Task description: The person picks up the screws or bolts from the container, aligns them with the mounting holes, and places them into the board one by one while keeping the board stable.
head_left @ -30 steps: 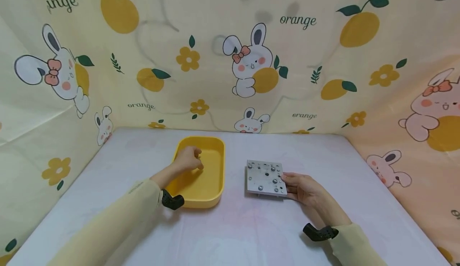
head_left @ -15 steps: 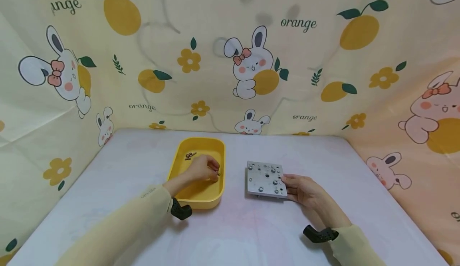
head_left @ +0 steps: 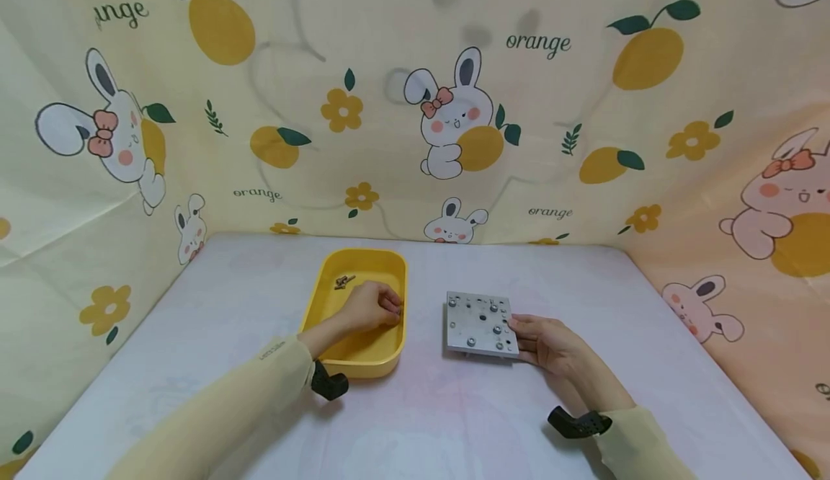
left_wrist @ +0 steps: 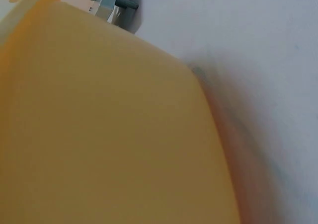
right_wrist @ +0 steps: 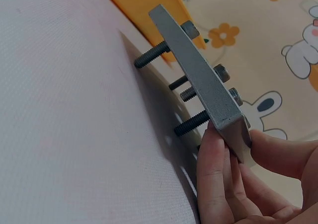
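Metal plate [head_left: 468,325] is lying right of the yellow tray [head_left: 363,370]; the right hand [head_left: 547,339] is pinching the edge away from it; the left hand [head_left: 369,307] is occupying the tray, finger grip hidden.

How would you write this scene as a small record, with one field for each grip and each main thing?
Left grip: inside the yellow tray, near its right wall; whether it holds something is unclear
Right grip: holds the metal plate at its right edge
Plate: carries bolts, threaded ends sticking out underneath
Tray: on the white table, left of the plate
Small screw-like parts: in the tray's far left area
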Demonstrator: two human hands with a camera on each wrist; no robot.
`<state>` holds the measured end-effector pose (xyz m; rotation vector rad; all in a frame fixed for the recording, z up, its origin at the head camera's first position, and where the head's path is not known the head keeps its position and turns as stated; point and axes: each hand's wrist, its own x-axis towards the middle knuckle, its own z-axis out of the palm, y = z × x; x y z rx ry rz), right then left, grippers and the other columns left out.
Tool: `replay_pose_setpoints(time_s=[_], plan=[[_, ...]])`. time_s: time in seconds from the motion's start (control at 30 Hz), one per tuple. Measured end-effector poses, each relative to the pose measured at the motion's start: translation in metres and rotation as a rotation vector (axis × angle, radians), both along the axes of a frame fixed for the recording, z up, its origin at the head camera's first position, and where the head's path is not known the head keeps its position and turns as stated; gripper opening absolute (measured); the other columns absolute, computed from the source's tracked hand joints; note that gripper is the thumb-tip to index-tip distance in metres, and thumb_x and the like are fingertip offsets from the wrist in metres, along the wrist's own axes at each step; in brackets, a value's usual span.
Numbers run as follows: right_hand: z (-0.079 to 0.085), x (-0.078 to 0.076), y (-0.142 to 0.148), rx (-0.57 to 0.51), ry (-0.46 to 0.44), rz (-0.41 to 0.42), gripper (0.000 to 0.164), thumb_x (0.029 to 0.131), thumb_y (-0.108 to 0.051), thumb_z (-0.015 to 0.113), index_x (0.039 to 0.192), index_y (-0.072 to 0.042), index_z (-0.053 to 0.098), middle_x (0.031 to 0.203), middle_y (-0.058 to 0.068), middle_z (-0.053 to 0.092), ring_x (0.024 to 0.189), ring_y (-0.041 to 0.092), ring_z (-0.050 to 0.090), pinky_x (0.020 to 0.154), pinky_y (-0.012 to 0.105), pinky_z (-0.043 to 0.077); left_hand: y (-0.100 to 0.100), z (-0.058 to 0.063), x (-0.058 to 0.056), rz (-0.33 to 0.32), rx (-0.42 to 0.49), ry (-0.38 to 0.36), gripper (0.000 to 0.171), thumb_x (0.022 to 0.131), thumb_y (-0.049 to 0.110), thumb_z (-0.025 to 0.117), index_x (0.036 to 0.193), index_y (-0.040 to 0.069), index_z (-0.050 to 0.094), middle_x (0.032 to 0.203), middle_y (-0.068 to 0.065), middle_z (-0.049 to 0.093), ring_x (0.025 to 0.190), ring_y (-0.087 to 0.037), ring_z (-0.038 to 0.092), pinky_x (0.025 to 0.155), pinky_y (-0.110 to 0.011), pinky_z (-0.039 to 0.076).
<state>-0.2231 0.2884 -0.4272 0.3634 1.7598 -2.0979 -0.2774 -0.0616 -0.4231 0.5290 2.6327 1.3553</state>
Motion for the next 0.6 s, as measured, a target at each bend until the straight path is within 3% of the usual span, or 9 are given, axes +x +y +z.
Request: replay_pose_setpoints(time_s=[0.13,0.3,0.47,0.6], plan=[[0.001,0.001,0.0,0.012,-0.001,0.016,0.048,0.097,-0.014,0.063,0.139,0.004,0.047,0.106,0.014,0.07,0.094,0.027,0.069,0.083,0.038,0.055,-0.001,0.002,-0.001,0.003,0.011,-0.005,0.017,0.079,0.0,0.08,0.093,0.001,0.069,0.081,-0.003,0.07,0.075,-0.013,0.065,0.07,-0.026,0.054],[0.0,0.004,0.001,0.003,0.007,0.024,0.047,0.097,-0.013,0.063,0.138,0.005,0.047,0.107,0.014,0.07,0.095,0.027,0.069,0.085,0.039,0.054,-0.002,0.005,-0.002,0.052,0.069,-0.003,0.018,0.079,0.001,0.079,0.092,0.002,0.068,0.079,-0.002,0.067,0.072,-0.014,0.063,0.064,-0.026,0.053],[0.002,0.003,0.001,0.006,0.009,0.008,0.049,0.097,-0.013,0.063,0.139,0.004,0.046,0.108,0.014,0.07,0.096,0.027,0.069,0.086,0.04,0.054,-0.002,0.022,0.003,0.101,0.154,-0.013,0.018,0.083,0.006,0.077,0.098,0.002,0.068,0.085,-0.003,0.068,0.075,-0.015,0.066,0.068,-0.027,0.055],[0.003,0.0,0.0,0.012,0.0,0.003,0.052,0.096,-0.013,0.065,0.141,0.003,0.045,0.109,0.013,0.07,0.097,0.027,0.068,0.086,0.039,0.054,0.001,0.039,0.012,0.124,0.225,0.036,0.019,0.087,0.01,0.076,0.104,0.004,0.069,0.091,-0.001,0.07,0.084,-0.014,0.066,0.074,-0.029,0.055]])
